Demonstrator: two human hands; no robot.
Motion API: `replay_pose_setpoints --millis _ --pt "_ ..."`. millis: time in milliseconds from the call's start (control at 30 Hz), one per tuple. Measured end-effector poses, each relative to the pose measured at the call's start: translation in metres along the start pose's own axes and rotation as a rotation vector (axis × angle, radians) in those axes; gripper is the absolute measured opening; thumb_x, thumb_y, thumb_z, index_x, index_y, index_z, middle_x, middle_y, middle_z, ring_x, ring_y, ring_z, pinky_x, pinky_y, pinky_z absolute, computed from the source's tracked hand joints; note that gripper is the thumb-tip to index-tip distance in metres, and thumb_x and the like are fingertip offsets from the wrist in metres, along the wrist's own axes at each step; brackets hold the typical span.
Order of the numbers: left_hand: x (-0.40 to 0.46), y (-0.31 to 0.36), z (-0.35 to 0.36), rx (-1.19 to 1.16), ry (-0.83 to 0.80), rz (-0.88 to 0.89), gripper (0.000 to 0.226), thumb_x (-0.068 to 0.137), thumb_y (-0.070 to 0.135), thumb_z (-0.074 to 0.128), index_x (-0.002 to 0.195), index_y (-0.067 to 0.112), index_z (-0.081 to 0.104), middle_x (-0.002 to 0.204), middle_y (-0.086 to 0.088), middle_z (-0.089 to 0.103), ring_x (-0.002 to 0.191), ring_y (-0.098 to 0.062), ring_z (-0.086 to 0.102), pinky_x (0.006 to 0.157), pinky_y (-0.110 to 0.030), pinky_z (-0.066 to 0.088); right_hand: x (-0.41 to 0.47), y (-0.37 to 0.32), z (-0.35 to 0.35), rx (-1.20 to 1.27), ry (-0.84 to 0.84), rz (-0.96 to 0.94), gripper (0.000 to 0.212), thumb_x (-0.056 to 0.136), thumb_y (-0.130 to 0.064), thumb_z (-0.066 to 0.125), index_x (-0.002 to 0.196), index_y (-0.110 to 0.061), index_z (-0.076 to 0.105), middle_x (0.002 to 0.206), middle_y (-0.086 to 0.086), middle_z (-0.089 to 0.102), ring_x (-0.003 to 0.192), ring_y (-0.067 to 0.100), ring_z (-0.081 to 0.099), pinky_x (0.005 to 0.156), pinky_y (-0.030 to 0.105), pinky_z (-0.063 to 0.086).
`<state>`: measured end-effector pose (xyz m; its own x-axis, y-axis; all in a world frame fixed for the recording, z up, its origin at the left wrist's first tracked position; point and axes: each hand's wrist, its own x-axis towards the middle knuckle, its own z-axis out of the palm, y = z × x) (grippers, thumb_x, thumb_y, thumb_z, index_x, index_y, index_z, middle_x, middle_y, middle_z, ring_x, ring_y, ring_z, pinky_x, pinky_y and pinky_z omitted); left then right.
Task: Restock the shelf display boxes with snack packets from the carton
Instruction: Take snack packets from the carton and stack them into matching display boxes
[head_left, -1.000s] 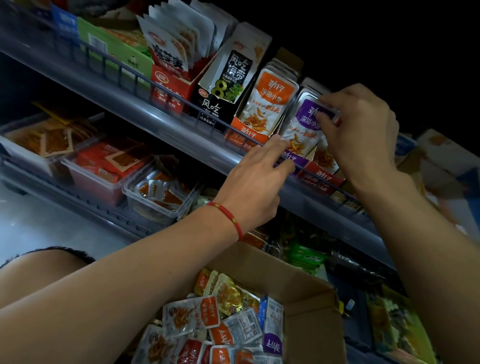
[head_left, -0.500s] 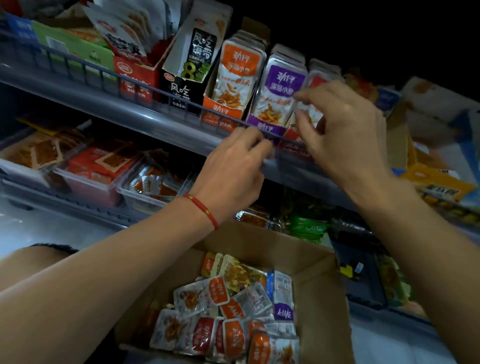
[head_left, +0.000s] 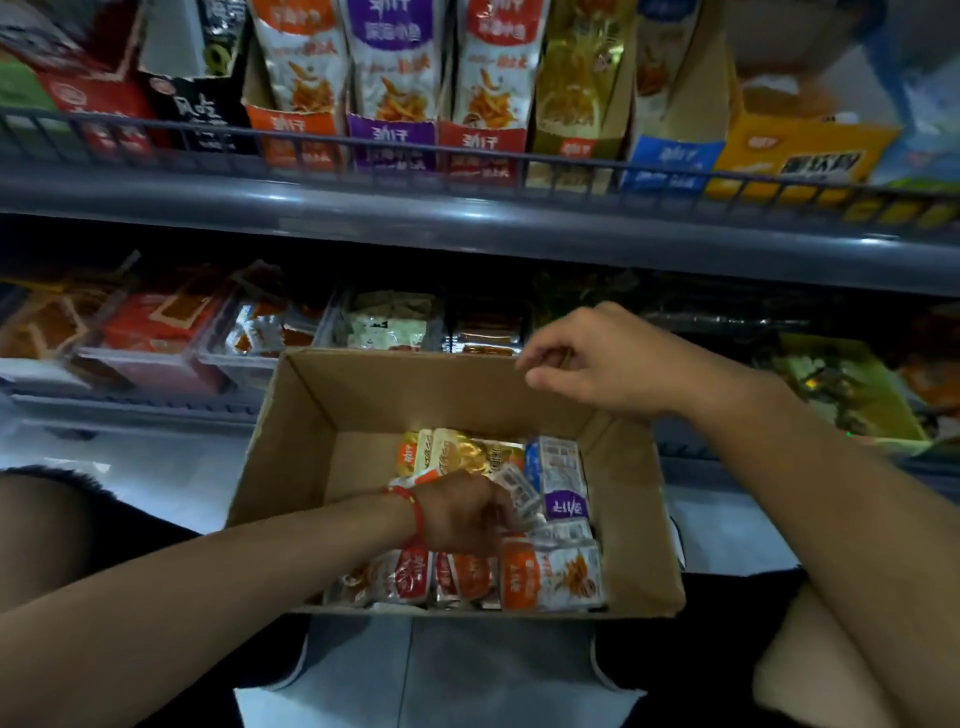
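The left hand (head_left: 462, 512) is down inside the carton (head_left: 291, 457), knuckles up, its fingers curled in among the packets (head_left: 550, 574) near the middle of the pile. The fingertips are hidden and blurred, so whether they have actually closed on a packet cannot be told. A red cord (head_left: 410, 506) circles the left wrist.

The right hand (head_left: 597, 358) hangs above the carton's far right corner, touching nothing. Its fingers are loosely curled, thumb and forefinger near each other, and it holds nothing.

The carton stands open between the person's knees, its far wall close to the lower shelf. The packets lie along its right side and near edge: orange and red ones along the near wall, a purple-ended one (head_left: 563, 501) by the right wall, a gold one (head_left: 457, 454) toward the far side. The left part of the carton floor is bare cardboard.

Beyond the carton, on the lower shelf, clear tubs (head_left: 150, 353) hold red and orange snacks, and darker goods lie to the right. Above runs the grey upper shelf (head_left: 467, 228) with a wire rail along its front edge. Behind the rail stand the display boxes in a row: an orange box (head_left: 296, 135), a purple box (head_left: 392, 140) and a red box (head_left: 480, 145) side by side, each with upright packets rising from it. A gold box (head_left: 576, 150), a blue box (head_left: 672, 156) and a yellow box (head_left: 800, 156) follow to the right. A black box (head_left: 200, 117) and another red one stand toward the shelf's left end.
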<state>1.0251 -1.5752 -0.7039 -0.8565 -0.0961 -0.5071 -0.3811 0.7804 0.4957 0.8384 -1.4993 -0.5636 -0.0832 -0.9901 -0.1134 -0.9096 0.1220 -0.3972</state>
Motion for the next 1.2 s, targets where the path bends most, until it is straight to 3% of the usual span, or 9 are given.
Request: replay_pose_setpoints --millis 133,300,500,633,733,833,1000,1100,1200 --pt "0.024 0.013 0.024 0.114 -0.028 0.054 0.038 0.088 0.039 0.073 0.118 0.017 0.064 0.114 -0.004 0.069 0.101 -0.021 0.064 0.079 -0.026 0.047 0.0 0.002 -0.003 0.026 0.002 -0.01 0.022 0.098 -0.035 0.065 0.118 -0.029 0.073 0.105 -0.009 0.072 0.086 -0.006 0.06 0.07 0.011 0.043" --pt "0.038 0.017 0.027 0.134 -0.047 0.035 0.025 0.088 0.02 0.071 0.111 0.015 0.065 0.113 -0.005 0.067 0.101 -0.021 0.062 0.081 -0.027 0.049 -0.002 0.002 -0.009 0.036 0.011 -0.035 0.023 0.1 -0.033 0.062 0.119 -0.026 0.073 0.111 -0.01 0.07 0.091 -0.003 0.059 0.075 0.013 0.046" --pt "0.005 0.016 -0.044 -0.397 0.128 0.002 0.013 0.093 0.006 0.068 0.106 0.005 0.068 0.086 0.012 0.069 0.076 0.005 0.067 0.066 -0.011 0.05 -0.007 0.008 -0.007 0.02 -0.164 0.023 0.021 0.094 -0.031 0.07 0.115 -0.027 0.073 0.109 -0.01 0.072 0.099 0.004 0.065 0.09 0.029 0.055" --pt "-0.02 0.012 -0.101 -0.616 0.466 0.082 0.008 0.092 0.006 0.068 0.098 0.011 0.07 0.088 -0.006 0.075 0.078 -0.013 0.071 0.071 -0.026 0.056 -0.006 0.009 0.002 0.124 -0.406 0.062 0.025 0.091 -0.038 0.073 0.114 -0.027 0.071 0.104 -0.009 0.076 0.09 0.005 0.07 0.083 0.027 0.055" --pt "-0.032 0.02 -0.126 -0.738 0.637 0.122 0.011 0.092 0.004 0.066 0.101 0.009 0.07 0.091 -0.011 0.075 0.081 -0.016 0.071 0.07 -0.025 0.057 0.0 0.006 0.006 0.371 -0.276 0.081 0.03 0.089 -0.032 0.077 0.116 -0.023 0.069 0.106 -0.009 0.077 0.094 0.006 0.073 0.092 0.037 0.058" --pt "-0.042 0.025 -0.134 -0.924 0.758 0.115 0.016 0.091 0.011 0.068 0.106 0.007 0.07 0.094 -0.011 0.076 0.086 -0.021 0.072 0.075 -0.034 0.06 0.005 0.001 0.004 0.521 -0.122 0.109 0.025 0.09 -0.025 0.077 0.113 -0.023 0.07 0.103 -0.01 0.078 0.091 0.003 0.074 0.09 0.035 0.06" --pt "-0.056 0.022 -0.134 -1.184 0.662 0.054 0.031 0.086 0.006 0.073 0.115 0.0 0.063 0.101 -0.014 0.077 0.093 -0.027 0.075 0.077 -0.038 0.062 0.007 -0.007 0.002 0.646 0.026 0.152 0.024 0.09 -0.02 0.075 0.113 -0.019 0.07 0.101 -0.006 0.079 0.09 0.006 0.075 0.083 0.03 0.062" --pt "-0.064 0.018 -0.135 -1.111 0.713 0.074 0.019 0.09 0.005 0.07 0.108 0.003 0.064 0.098 -0.012 0.077 0.092 -0.025 0.075 0.077 -0.038 0.061 0.009 -0.02 0.003 0.726 0.048 0.155 0.023 0.09 -0.018 0.075 0.112 -0.021 0.069 0.097 -0.008 0.079 0.089 0.006 0.075 0.075 0.023 0.061" --pt "-0.075 0.011 -0.143 -0.913 0.845 0.115 0.012 0.092 0.007 0.069 0.103 0.009 0.064 0.092 -0.009 0.076 0.086 -0.019 0.076 0.071 -0.033 0.062 0.011 -0.033 0.004 0.675 0.147 0.133 0.035 0.088 -0.032 0.073 0.121 -0.022 0.065 0.102 -0.006 0.077 0.09 0.008 0.075 0.076 0.031 0.063"
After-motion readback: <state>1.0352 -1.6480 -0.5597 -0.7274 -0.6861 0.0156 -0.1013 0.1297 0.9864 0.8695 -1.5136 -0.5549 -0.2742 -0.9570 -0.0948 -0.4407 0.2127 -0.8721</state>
